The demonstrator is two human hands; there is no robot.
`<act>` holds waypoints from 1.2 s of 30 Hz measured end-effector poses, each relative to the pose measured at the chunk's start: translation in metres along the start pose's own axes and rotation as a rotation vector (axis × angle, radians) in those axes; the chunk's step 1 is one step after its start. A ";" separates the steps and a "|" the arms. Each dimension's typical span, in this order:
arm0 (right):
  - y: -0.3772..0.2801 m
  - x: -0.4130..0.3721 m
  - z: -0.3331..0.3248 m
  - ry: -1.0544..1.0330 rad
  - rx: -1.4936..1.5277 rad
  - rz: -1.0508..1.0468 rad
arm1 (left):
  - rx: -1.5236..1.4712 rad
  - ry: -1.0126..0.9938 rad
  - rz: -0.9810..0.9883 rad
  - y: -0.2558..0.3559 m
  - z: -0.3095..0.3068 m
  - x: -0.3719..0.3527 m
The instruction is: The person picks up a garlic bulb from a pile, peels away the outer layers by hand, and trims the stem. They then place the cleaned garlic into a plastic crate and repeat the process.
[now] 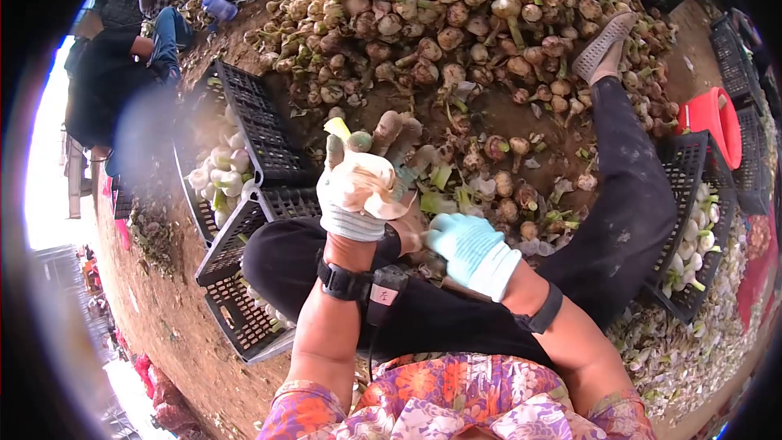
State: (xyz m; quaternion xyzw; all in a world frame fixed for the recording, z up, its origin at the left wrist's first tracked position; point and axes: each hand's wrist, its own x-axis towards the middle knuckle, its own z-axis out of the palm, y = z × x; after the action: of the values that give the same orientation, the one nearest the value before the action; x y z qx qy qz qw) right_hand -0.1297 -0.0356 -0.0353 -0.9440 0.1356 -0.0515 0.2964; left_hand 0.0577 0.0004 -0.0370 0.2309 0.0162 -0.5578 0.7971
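In my left hand (358,195), gloved and raised over my crossed leg, rests a garlic bulb (371,183) with loose, peeling skin and a short green stem piece at its top. My right hand (468,248), in a light blue glove, is a little to the right and lower, apart from the bulb. Its fingers are curled together; what they hold, if anything, is hidden. Beyond my hands lies a large heap of untrimmed garlic (432,16). Loose bulbs and skins (505,187) lie on the soil between my legs.
Black crates (265,126) with cleaned white garlic (220,167) stand at the left; another crate (684,195) with garlic is at the right, near a red container (713,122). Two people (106,81) sit at the upper left. Garlic skins (684,358) cover the ground at lower right.
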 end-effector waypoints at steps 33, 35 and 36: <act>-0.036 0.005 -0.034 0.394 1.681 0.358 | -0.014 -0.629 -0.230 -0.013 0.015 -0.014; -0.037 0.005 -0.031 0.522 1.444 0.304 | 0.003 -0.660 -0.179 -0.013 0.019 -0.012; -0.039 0.006 -0.033 0.642 1.205 0.254 | 0.019 -0.689 -0.134 -0.014 0.023 -0.012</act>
State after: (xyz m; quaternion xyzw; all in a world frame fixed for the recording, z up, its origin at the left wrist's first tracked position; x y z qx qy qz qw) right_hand -0.1214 -0.0246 0.0144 -0.5299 0.2737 -0.3596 0.7176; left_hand 0.0355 -0.0017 -0.0179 0.0351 -0.2436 -0.6542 0.7152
